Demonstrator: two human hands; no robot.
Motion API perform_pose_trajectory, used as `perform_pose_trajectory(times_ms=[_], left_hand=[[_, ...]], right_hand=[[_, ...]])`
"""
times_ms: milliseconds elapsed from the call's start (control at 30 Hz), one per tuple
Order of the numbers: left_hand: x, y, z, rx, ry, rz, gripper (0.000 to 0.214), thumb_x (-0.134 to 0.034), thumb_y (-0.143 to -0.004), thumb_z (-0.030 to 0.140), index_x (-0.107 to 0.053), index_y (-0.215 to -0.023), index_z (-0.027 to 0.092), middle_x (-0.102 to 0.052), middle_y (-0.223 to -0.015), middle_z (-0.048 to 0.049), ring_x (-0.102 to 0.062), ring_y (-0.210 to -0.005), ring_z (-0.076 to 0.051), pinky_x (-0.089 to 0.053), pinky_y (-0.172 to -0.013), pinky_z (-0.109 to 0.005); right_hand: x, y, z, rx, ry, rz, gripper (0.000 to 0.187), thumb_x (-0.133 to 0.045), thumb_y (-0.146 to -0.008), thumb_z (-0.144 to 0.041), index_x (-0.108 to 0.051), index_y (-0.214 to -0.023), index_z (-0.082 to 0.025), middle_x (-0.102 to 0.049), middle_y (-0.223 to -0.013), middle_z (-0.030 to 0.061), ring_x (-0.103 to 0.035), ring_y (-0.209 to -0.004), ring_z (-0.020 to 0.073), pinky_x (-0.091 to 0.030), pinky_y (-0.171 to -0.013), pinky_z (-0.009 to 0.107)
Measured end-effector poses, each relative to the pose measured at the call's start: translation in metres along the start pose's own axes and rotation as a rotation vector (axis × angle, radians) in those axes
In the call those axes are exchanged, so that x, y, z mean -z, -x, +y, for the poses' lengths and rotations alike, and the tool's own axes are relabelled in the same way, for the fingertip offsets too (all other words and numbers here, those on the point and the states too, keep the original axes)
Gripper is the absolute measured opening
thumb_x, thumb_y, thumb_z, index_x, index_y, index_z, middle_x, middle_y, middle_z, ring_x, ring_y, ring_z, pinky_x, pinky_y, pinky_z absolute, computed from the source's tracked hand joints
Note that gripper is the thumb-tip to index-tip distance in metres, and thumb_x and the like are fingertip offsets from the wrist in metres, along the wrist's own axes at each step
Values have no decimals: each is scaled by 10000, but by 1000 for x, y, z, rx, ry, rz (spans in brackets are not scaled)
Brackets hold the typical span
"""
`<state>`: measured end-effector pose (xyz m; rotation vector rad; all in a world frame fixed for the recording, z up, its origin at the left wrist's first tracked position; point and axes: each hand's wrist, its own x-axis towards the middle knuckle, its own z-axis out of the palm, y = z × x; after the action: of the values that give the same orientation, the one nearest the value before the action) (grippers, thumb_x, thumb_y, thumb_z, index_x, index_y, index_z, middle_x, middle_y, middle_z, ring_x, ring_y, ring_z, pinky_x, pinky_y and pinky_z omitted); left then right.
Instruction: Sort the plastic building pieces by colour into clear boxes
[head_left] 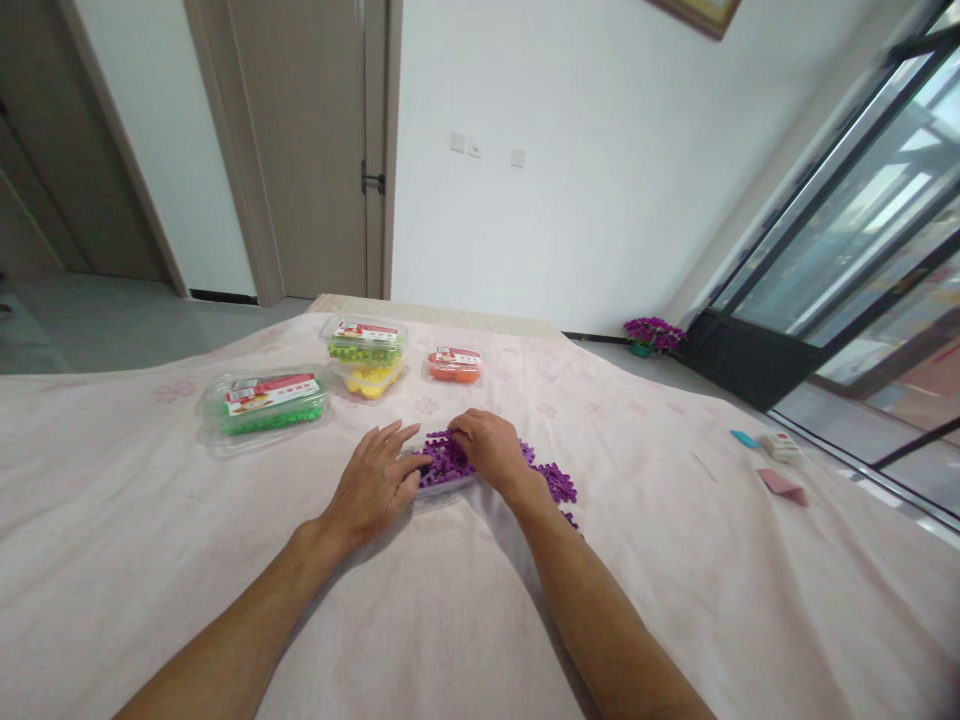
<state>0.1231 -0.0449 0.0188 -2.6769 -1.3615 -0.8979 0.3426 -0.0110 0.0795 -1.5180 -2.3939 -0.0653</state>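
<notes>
hands (431,465) on purple pieces (444,462) — tablecloth (675,560)

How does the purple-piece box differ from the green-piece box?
The purple box holds purple pieces, the green box green ones. The purple box shows no label, and the left hand and right hand touch it; the green box carries a red-and-white label and lies untouched. Both are clear plastic on the cloth.
</notes>
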Motion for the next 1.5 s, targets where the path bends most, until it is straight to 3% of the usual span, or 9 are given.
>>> perform_pose_trajectory(times_ms=[267,433,733,833,933,1067,1267,1367,1500], left_hand=[[-5,1,-5,-39,46,17,355,-483,-923,244,-740,-1166,275,-498,-1498,-80,-350,-1443,-318,-321,-1171,-575],[-6,1,-6,-38,66,27,353,-487,-929,256,-737,-1176,276,-502,-1495,-80,-357,-1440,-320,-331,-1170,-573],[-8,1,-7,-44,93,44,358,-480,-929,246,-737,-1178,265,-508,-1489,-77,-362,-1435,-298,-316,-1192,-554],[-6,1,-6,-39,105,37,359,-475,-930,250,-740,-1172,261,-519,-1479,-86,-368,-1431,-309,-327,-1183,-570],[-6,1,-6,-31,132,42,353,-479,-932,255,-741,-1168,260,-523,-1479,-90,-358,-1440,-320,-331,-1177,-580],[-8,2,-7,-1,154,56,358,-471,-958,294,-704,-1225,239,-487,-1508,-108,-342,-1455,-315,-321,-1187,-563],[-11,5,-11,152,290,5,503,-473,-973,462,-511,-1437,270,-226,-1637,-127,-357,-1456,-319,-364,-1163,-532],[-13,5,-15,218,357,-37,624,-517,-938,541,-415,-1502,296,-127,-1656,-134,-341,-1466,-338,-370,-1153,-541],[-14,4,-18,241,393,-84,742,-662,-835,573,-438,-1487,301,-203,-1629,-138,-357,-1454,-355,-395,-1136,-533]], right_hand=[[-6,-9,-6,38,6,-62,249,-516,-981,-229,-752,-1050,-260,-744,-1047,34,-679,-986,178,-463,-838,246],[-8,-8,-3,39,-83,-54,311,-507,-969,-186,-713,-1197,-236,-723,-1187,50,-676,-1053,172,-466,-913,240],[-7,-4,-10,117,-103,-187,313,-541,-933,-185,-726,-1180,-241,-750,-1144,60,-685,-1062,198,-469,-935,278],[-8,-5,-8,96,-145,-144,302,-556,-922,-180,-736,-1160,-225,-750,-1152,63,-685,-1072,201,-474,-950,288],[0,-7,8,19,-220,-14,287,-547,-932,-179,-743,-1137,-223,-750,-1161,43,-682,-1085,186,-474,-977,284],[16,-2,47,-219,-220,87,285,-550,-932,-183,-737,-1141,-233,-755,-1143,31,-687,-1065,182,-484,-962,286],[21,19,93,-545,-16,-255,339,-696,-819,-302,-740,-1140,-202,-723,-1193,117,-666,-1096,259,-490,-899,331],[18,23,96,-554,-53,-347,258,-706,-802,-323,-766,-1030,-219,-752,-1086,94,-691,-982,239,-483,-802,308],[15,20,95,-538,-116,-346,218,-727,-779,-313,-777,-965,-210,-767,-951,75,-692,-860,201,-453,-721,272]])
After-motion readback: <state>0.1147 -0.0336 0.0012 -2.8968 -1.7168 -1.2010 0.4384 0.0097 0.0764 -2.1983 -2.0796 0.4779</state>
